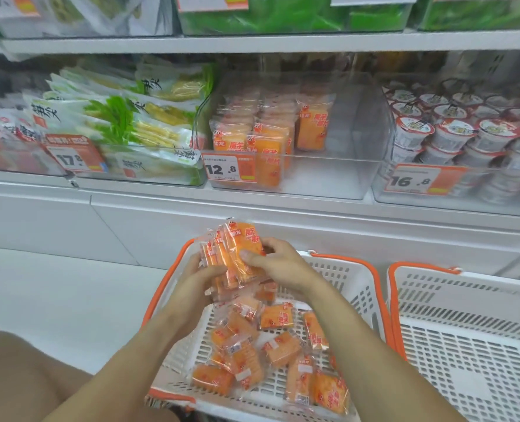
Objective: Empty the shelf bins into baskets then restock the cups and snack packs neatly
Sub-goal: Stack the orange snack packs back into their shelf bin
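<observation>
Orange snack packs (pixel 240 254) squared upright between my left hand (pixel 199 280) and right hand (pixel 278 263), both clamped on them over the basket (pixel 360 287); their clear bin (pixel 338 178) waits at twelve o'clock.

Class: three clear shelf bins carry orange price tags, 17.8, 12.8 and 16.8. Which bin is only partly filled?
The middle bin, tagged 12.8: orange snack packs stand only on its left side, its right side bare. The 17.8 bin and 16.8 bin look full.
</observation>
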`<state>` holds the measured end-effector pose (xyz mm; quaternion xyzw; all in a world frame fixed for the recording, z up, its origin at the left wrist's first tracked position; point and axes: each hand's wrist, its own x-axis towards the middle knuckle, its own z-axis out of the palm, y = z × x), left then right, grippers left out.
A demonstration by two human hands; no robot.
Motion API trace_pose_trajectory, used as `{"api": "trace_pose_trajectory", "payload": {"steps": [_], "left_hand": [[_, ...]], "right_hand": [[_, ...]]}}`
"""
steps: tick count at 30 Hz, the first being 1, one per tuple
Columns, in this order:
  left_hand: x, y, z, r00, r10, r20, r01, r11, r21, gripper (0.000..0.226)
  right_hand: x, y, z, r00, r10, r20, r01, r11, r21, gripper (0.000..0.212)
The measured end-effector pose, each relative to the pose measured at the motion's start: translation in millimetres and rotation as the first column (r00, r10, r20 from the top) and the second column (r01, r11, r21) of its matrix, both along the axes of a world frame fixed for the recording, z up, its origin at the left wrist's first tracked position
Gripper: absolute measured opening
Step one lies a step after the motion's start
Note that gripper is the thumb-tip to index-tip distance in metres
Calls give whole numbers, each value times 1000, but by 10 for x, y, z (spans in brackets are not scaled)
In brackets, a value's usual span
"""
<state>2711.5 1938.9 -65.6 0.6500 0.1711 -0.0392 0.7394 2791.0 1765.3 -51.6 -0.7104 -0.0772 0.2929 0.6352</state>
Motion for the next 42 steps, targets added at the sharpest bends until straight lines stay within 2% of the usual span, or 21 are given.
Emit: {"api": "trace_pose_trajectory", "payload": {"steps": [3, 6, 8, 10, 12, 14, 15, 16, 18, 21, 23, 24, 26, 27, 29, 31, 33, 36, 40, 42], "left_hand": [[66, 47, 340, 992, -127, 28, 126, 992, 32, 67], [209, 60, 679, 984, -176, 30, 167, 969, 184, 85], [320, 52, 868, 980, -198, 30, 181, 940, 290, 84], [418, 39, 1054, 976, -211, 44, 183, 920, 346, 73], [511, 28, 1200, 964, -259, 62, 226, 919, 323, 63], [600, 13, 1326, 942, -320, 100, 289, 926, 242, 70], [635, -10, 1377, 927, -353, 123, 319, 919, 232, 75], [670, -39, 1411, 909, -391, 146, 345, 900, 266, 77], [753, -112, 1456, 863, -476, 168, 364, 817, 448, 78], [919, -244, 1555, 795, -578, 184, 321, 658, 682, 99], [1054, -330, 1647, 777, -577, 253, 184, 592, 785, 102], [1125, -366, 1697, 768, -571, 291, 90, 546, 833, 98], [1292, -360, 1736, 742, -557, 373, -80, 479, 874, 89], [1404, -325, 1706, 724, -565, 396, -148, 434, 889, 84], [1654, -223, 1552, 730, -599, 328, -212, 257, 943, 79], [1857, -138, 1341, 783, -598, 170, -156, 75, 985, 83], [1959, -88, 1214, 796, -594, 115, -150, -11, 989, 80], [1997, -24, 1134, 766, -619, 173, -248, -37, 968, 73], [2000, 18, 1023, 761, -619, 193, -317, -96, 944, 70], [2014, 28, 1004, 758, -620, 202, -329, -96, 940, 70]], "right_hand": [[106, -71, 236, 990, 72, -123, -53, 986, 157, 53], [123, -38, 427, 986, 99, -136, -58, 959, 279, 52], [138, -11, 493, 989, 79, -129, -32, 943, 332, 50], [183, -38, 557, 990, 83, -114, -33, 923, 383, 57], [226, -139, 663, 993, 39, -111, 11, 907, 422, 67], [264, -277, 722, 997, 9, -77, 25, 901, 433, 81], [281, -341, 744, 999, 38, -32, -20, 900, 436, 88], [291, -395, 771, 997, 74, 26, -78, 900, 428, 89], [349, -472, 811, 988, 63, 140, -115, 909, 402, 87], [490, -568, 918, 969, -97, 229, -12, 901, 434, 99], [593, -646, 1031, 918, -248, 308, 88, 888, 452, 101], [655, -694, 1100, 864, -338, 373, 157, 885, 438, 102], [787, -786, 1233, 697, -485, 528, 307, 868, 391, 93], [865, -822, 1291, 618, -510, 599, 380, 860, 340, 85], [1022, -832, 1404, 522, -471, 711, 498, 845, 194, 78], [1204, -835, 1461, 564, -365, 740, 530, 848, 14, 75], [1397, -806, 1502, 635, -269, 724, 515, 846, -137, 72], [1745, -702, 1465, 696, -183, 694, 515, 801, -306, 73], [2077, -665, 1189, 874, -204, 440, 411, 793, -450, 57], [2126, -672, 1114, 887, -233, 399, 421, 765, -488, 52]]}}
